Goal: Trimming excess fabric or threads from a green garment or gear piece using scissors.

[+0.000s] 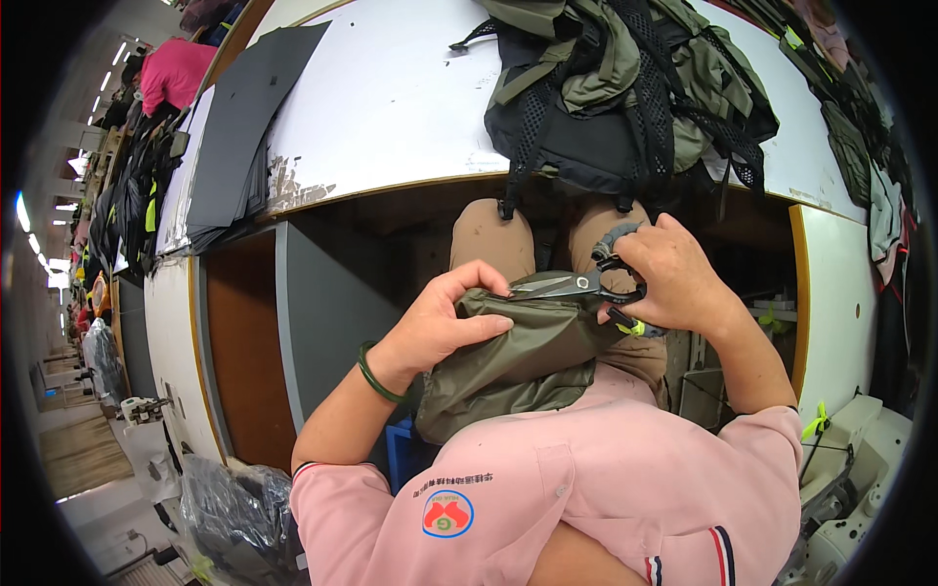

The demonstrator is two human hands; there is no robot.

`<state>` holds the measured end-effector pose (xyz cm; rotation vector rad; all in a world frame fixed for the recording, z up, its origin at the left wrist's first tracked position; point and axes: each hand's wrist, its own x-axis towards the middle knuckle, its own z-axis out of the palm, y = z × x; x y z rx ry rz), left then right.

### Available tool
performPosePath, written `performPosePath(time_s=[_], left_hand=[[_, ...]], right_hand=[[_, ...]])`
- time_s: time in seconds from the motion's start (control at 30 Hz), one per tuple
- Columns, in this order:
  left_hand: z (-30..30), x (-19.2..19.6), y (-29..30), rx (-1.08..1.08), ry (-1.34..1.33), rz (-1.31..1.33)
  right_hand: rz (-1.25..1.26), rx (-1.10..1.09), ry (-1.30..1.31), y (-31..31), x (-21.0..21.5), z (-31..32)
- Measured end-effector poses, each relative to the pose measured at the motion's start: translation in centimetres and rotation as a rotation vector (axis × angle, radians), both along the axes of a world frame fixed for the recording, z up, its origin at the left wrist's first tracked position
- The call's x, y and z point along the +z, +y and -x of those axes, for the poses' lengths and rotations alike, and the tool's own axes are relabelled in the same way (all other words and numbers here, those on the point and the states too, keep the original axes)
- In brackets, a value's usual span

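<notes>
Across my lap lies an olive-green fabric piece (513, 356), shaped like a bag part. My left hand (442, 317) pinches its upper edge between thumb and fingers. In my right hand (676, 278) is a pair of scissors (562, 286) with dark, wrapped handles. The blades point left along the fabric's top edge, their tips close to my left fingertips. Whether the blades are cutting into the cloth I cannot tell. A small piece with bright yellow-green trim (627, 322) shows just below my right hand.
On the white table (391, 107) ahead sits a heap of olive and black backpacks (625, 98), straps hanging over the edge. Dark grey sheets (244, 127) are stacked at the left. A sewing machine (850, 479) stands at right. A person in pink (176, 73) is far left.
</notes>
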<state>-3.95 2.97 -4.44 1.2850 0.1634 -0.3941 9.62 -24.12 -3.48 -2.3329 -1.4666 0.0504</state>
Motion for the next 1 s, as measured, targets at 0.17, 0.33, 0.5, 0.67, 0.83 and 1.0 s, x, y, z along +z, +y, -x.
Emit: performPosePath(time_s=[0.17,0.33,0.5,0.67,0.83,1.0], left_hand=[[0.9,-0.9,0.0,0.075,-0.273,-0.270],[1.3,-0.8,0.1,0.046,-0.748,-0.747],[1.3,-0.3,-0.3,0.025,-0.882,-0.898],[1.1,-0.3,-0.5,-0.006,-0.966,-0.921],[1.0,-0.5,-0.2,-0.023,-1.014,-0.927],[1.0,-0.6,0.0,-0.032,-1.037,-0.913]], right_hand=[[0.136,-0.003,0.181,-0.3,0.2,0.2],[0.115,0.030,0.192,-0.7,0.5,0.3],[0.018,0.087,-0.004,-0.5,1.9,0.0],[0.038,0.130,-0.073,0.0,2.6,-0.4],[0.086,0.173,0.027,0.0,2.7,-0.8],[0.145,0.173,0.114,0.2,2.5,-0.6]])
